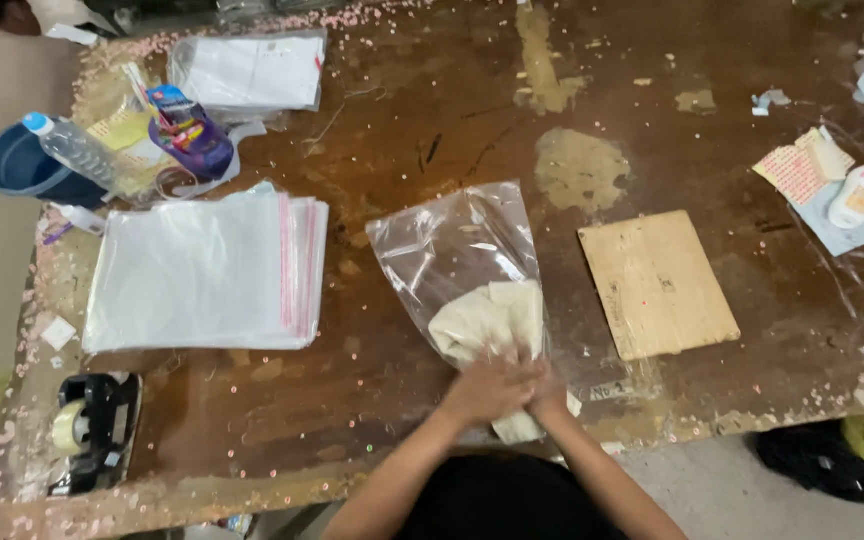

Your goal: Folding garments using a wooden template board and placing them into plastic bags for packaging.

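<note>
Both hands were bunched together at approx 6 o'clock on the table edge: left hand (487, 388) and right hand (548, 392) clenched on a cream folded cloth (492, 322), half inside a clear plastic bag (457, 250). Cloth looked soft, light, floppy, so prob best gripped at the folded end; bag was thin and slippery. At 9 o'clock sat a stack of bags (202, 275), w/ a cardboard piece (657, 283) at 3.

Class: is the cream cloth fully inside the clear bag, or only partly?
Partly: the cloth sits in the bag, its end sticking out.
</note>
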